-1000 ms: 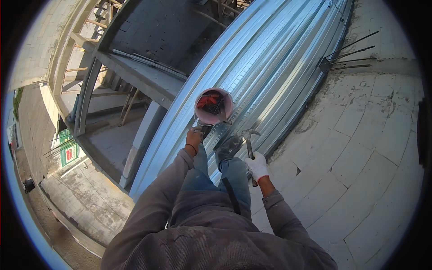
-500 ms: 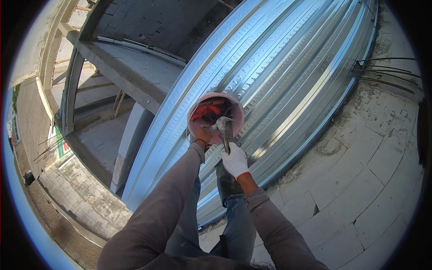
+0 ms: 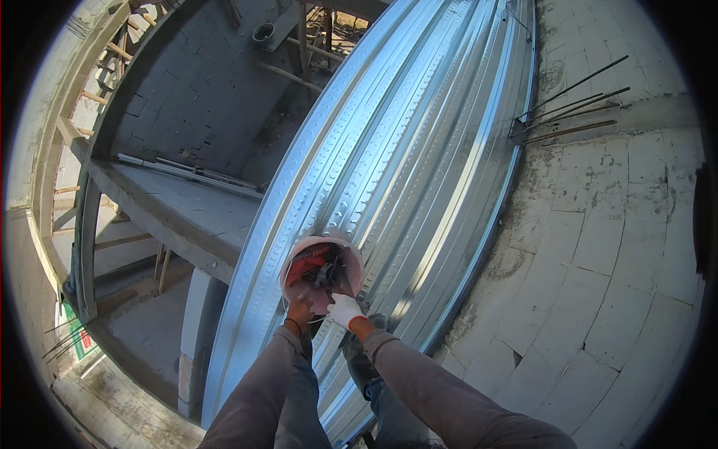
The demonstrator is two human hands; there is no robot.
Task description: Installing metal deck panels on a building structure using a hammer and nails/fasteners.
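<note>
A pink bucket [image 3: 286, 278] stands tilted toward me over the ribbed metal sheets. Red items [image 3: 308, 262] and dark, tangled ones lie inside it. My bare left hand [image 3: 300, 310] is closed on the bucket's near rim. My right hand [image 3: 346, 310], in a white knitted glove, is closed at the same rim, a little to the right. From its fingers a hammer [image 3: 326, 281] reaches into the bucket's mouth; its head is hard to make out among the contents.
Shiny galvanized decking sheets [image 3: 419, 202] run under my feet and away. Pale block wall [image 3: 568, 247] borders them on the right, with rusty rebar [image 3: 576, 112] jutting out. Left of the sheets is a deep drop past a concrete beam [image 3: 172, 213] to lower rooms.
The hammer, seen above the bucket's mouth before, has been lowered into it by my right hand. My view has shifted, so bucket and hands appear lower and farther left.
</note>
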